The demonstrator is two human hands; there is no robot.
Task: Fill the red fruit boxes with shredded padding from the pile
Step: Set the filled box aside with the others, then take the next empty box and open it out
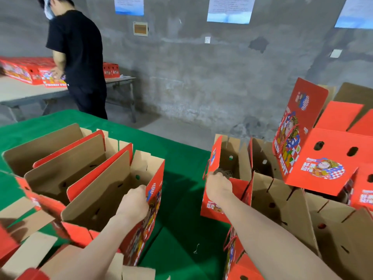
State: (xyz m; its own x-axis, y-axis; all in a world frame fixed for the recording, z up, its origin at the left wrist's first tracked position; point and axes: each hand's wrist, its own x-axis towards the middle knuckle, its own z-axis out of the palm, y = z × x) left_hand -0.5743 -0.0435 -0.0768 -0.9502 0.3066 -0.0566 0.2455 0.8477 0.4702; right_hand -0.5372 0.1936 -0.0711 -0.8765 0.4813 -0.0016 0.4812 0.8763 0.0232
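Right hand: clutches a tuft of shredded padding over the red box at 3 o'clock.
Left hand: grips the rim of the empty box at 8 o'clock.
Progress: early, it seems; the left row is bare and the pile is unseen.

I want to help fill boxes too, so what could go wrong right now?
1. The right hand holds a clump of shredded padding at the rim of the right box; strands might spill onto the green table.
2. The tilted box perched on its neighbours could slide down.
3. The left hand grips the wall of the left box; pulling might tip it.
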